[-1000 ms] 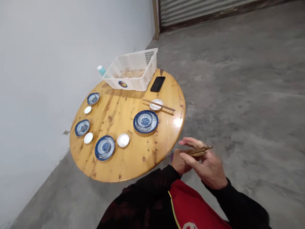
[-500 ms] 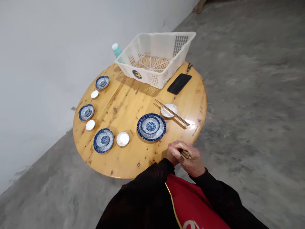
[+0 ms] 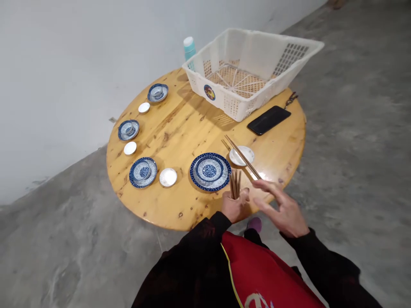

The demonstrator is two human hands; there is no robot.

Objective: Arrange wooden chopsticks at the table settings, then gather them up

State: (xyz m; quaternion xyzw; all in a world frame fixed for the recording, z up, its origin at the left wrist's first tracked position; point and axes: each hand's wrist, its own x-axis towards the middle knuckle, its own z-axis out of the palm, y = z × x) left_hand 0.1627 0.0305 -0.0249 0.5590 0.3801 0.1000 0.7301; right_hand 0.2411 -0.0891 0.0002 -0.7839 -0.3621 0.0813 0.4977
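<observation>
My left hand (image 3: 234, 206) is closed in a fist round a bundle of brown chopsticks (image 3: 235, 184) that stand upright over the near edge of the round wooden table (image 3: 180, 128). My right hand (image 3: 282, 205) hovers just to the right of it, fingers stretched out and apart, holding nothing. Just beyond the hands lies a blue patterned plate with a bowl on it (image 3: 210, 171). To its right a pair of chopsticks (image 3: 243, 157) rests across a small white dish (image 3: 241, 155).
A white plastic basket (image 3: 250, 70) stands at the table's far side, with a teal-capped bottle (image 3: 189, 47) behind it and a black phone (image 3: 269, 119) beside it. Three more blue bowl-and-plate sets (image 3: 143, 172) and small white dishes (image 3: 168, 177) line the left side. A white wall runs along the left.
The view has swung left and closer to the table. My hands have come apart: the left now holds the chopsticks upright alone, and the right has opened and moved off to the right.
</observation>
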